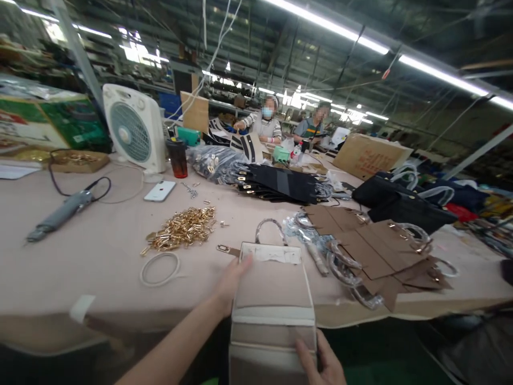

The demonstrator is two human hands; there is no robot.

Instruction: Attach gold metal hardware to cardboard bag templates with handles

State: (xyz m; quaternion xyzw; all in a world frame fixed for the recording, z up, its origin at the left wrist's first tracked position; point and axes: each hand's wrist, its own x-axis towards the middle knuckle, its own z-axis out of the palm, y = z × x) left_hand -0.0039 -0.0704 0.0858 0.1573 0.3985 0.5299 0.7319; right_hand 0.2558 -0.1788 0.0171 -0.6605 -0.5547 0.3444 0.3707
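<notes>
A taupe handbag panel (272, 283) lies partly over the table's front edge, its pale inner side up. A plastic-wrapped handle (270, 227) loops from its far end, and a strap with a gold buckle plate (228, 249) sticks out at its left. My left hand (233, 280) is closed on the left edge near the far end, thumb on top. My right hand (320, 361) grips the near right edge, thumb on top and fingers beneath. Left of the panel are a heap of small gold metal fittings (184, 229) and a white ring (160, 269).
An electric screwdriver (60, 215), a phone (159, 191), a dark cup (177, 158) and a fan (134, 128) stand or lie leftward. Black panels (280, 183) are stacked behind; brown bag panels (380, 248) lie at right. Two people sit across the table, near a cardboard box (371, 155).
</notes>
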